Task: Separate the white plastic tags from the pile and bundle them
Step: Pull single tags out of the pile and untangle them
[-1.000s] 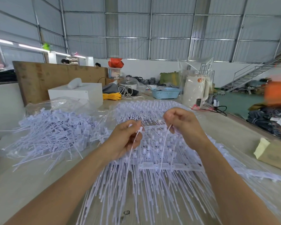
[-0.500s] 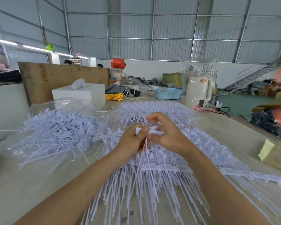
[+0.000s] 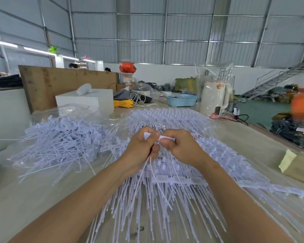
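Observation:
A wide pile of white plastic tags (image 3: pixel 179 186) still joined in strips covers the table in front of me. To its left lies a loose heap of separated white tags (image 3: pixel 63 139) on clear plastic. My left hand (image 3: pixel 141 148) and my right hand (image 3: pixel 181 148) meet above the pile, thumbs almost touching. Both pinch the flat heads of a small bunch of white tags (image 3: pixel 158 137), my left hand gripping the stems just below. The thin tails of that bunch hang down between my wrists over the pile.
A white box (image 3: pixel 88 100) and a brown board (image 3: pixel 67 85) stand behind the loose heap. Yellow cord (image 3: pixel 123 103), a blue basket (image 3: pixel 182 100) and a wrapped white appliance (image 3: pixel 215 99) sit at the table's far end. A cardboard piece (image 3: pixel 298 166) lies at the right edge.
My hands, apart a second ago with tags in each, have come together above the pile. They now pinch one small bunch between them, and its tails hang lower.

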Demonstrator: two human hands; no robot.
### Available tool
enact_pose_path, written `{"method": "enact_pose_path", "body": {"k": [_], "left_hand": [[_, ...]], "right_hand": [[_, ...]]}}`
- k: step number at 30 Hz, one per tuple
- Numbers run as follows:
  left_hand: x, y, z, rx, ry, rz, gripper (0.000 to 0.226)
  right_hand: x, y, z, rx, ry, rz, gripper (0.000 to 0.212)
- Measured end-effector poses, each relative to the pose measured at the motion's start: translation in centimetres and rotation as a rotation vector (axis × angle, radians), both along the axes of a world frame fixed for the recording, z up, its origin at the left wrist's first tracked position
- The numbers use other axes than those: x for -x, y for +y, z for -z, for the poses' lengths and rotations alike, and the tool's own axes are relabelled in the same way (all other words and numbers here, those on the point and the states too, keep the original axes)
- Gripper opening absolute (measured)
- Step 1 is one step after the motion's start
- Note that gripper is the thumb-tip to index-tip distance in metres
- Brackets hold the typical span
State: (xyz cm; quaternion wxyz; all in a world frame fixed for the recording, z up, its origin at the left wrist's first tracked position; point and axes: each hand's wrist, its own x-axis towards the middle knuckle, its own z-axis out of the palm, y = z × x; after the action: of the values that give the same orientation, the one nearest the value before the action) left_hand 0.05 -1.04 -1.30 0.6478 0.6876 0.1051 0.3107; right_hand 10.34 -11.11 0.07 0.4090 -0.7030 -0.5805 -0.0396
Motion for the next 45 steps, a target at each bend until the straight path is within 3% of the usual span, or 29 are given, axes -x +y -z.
{"method": "enact_pose_path", "body": {"k": [3, 5, 10, 12, 14, 17, 19, 21, 23, 25, 27, 29, 32, 34, 37, 40, 43, 45], "left_hand": [[0.1, -0.2, -0.2, -0.092, 0.064, -0.031, 0.024], [0.2, -0.3, -0.1, -0.123, 0.116, -0.03, 0.027], [0.5, 0.7, -0.9, 0.096, 0.116, 0.171, 0.029], [1.2, 1.2, -1.3, 0.174, 0.072, 0.368, 0.023], [1.4, 1.0, -1.4, 0.248, 0.01, 0.441, 0.019], [0.3, 0.7, -1.3, 0.41, -0.066, 0.261, 0.019], [-0.1, 0.5, -1.1, 0.467, -0.047, 0.177, 0.024], [-0.2, 0.3, -0.7, 0.471, 0.013, 0.172, 0.036], [-0.2, 0.2, -0.6, 0.403, 0.074, 0.2, 0.055], [-0.2, -0.2, -0.5, 0.298, 0.103, 0.223, 0.064], [-0.1, -0.8, -0.5, 0.181, 0.113, 0.24, 0.051], [0.1, -1.0, -0.3, 0.114, 0.079, 0.254, 0.022], [0.5, -0.5, -0.1, 0.122, 0.066, 0.242, 0.074], [0.7, -0.5, 0.0, 0.075, 0.091, 0.252, 0.086], [0.3, -1.0, -0.1, 0.028, 0.066, 0.202, 0.086], [0.0, -1.3, -0.3, 0.008, 0.05, 0.12, 0.068], [0.6, -2.0, -0.8, -0.058, 0.1, 0.163, 0.02], [0.7, -2.7, -0.9, -0.057, 0.073, 0.158, 0.021]], "right_hand": [[-0.4, -0.1, 0.2, 0.002, -0.254, 0.069, 0.012], [-0.5, -0.3, 0.1, 0.049, -0.439, 0.11, 0.015], [-0.3, -0.5, -0.4, -0.101, -0.498, 0.133, 0.011], [-1.3, -1.2, -1.2, -0.223, -0.225, 0.249, 0.015], [-2.6, -2.6, -2.0, -0.413, 0.331, 0.239, 0.023], [-3.3, -3.9, -2.7, -0.719, 1.164, -0.141, 0.027], [-2.8, -3.5, -2.6, -0.692, 1.379, -0.391, 0.025], [-1.5, -2.4, -2.3, -0.442, 1.235, -0.429, 0.023], [-0.3, -1.0, -1.4, -0.184, 0.802, -0.261, 0.023], [0.6, 0.0, -0.4, -0.12, 0.442, -0.146, 0.026], [1.0, 0.5, 0.1, -0.137, 0.321, -0.107, 0.023], [0.9, 0.5, 0.3, -0.158, 0.339, -0.114, 0.011], [0.6, 0.5, 0.5, -0.125, 0.443, -0.144, 0.015], [0.6, 0.4, 0.5, -0.075, 0.456, -0.113, 0.018], [0.8, 0.1, 0.2, -0.145, 0.413, -0.129, 0.015], [0.7, -0.2, -0.6, -0.36, 0.514, -0.068, 0.011], [0.0, -0.5, -1.2, -0.499, 0.497, -0.04, 0.018], [0.0, -0.7, -1.2, -0.541, 0.549, -0.109, 0.013]]}}
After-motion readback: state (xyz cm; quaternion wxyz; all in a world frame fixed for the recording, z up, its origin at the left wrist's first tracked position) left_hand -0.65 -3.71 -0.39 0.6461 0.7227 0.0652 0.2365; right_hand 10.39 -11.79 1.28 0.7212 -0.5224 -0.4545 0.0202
